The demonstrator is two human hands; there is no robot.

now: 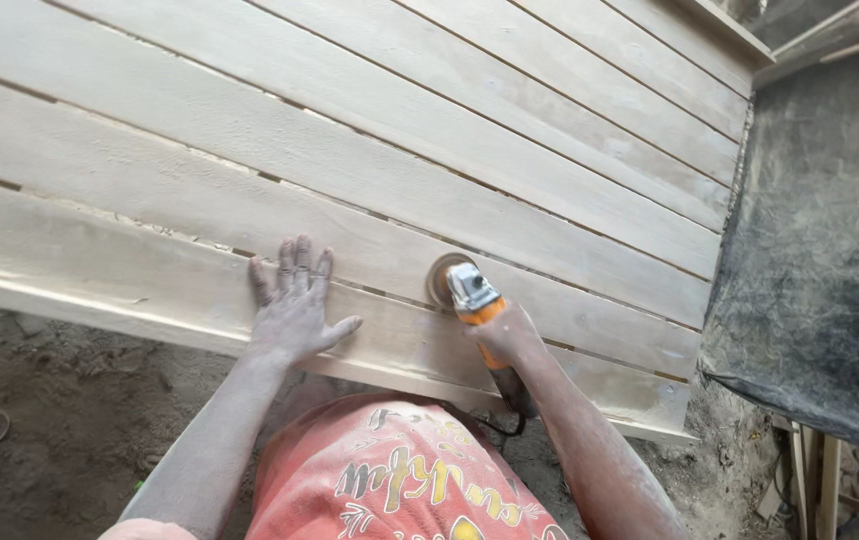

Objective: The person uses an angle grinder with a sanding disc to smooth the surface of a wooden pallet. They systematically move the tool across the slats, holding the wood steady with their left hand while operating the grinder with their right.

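Observation:
My left hand [293,305] lies flat, fingers spread, on the nearest pale wooden plank [100,265] of a row of planks laid side by side. My right hand [506,335] grips the orange and black body of an angle grinder [475,300]. Its round sanding disc [443,277] rests on the gap between the nearest plank and the one behind it, just right of my left hand. Both hands and forearms are coated in pale dust. The grinder's black cord [495,425] hangs below my right wrist.
More planks [450,120] run diagonally across the view to the top right. A dark dusty sheet [820,250] covers something at the right. Dirt ground [60,420] with wood scraps lies below the plank edge. My orange shirt [390,475] fills the bottom centre.

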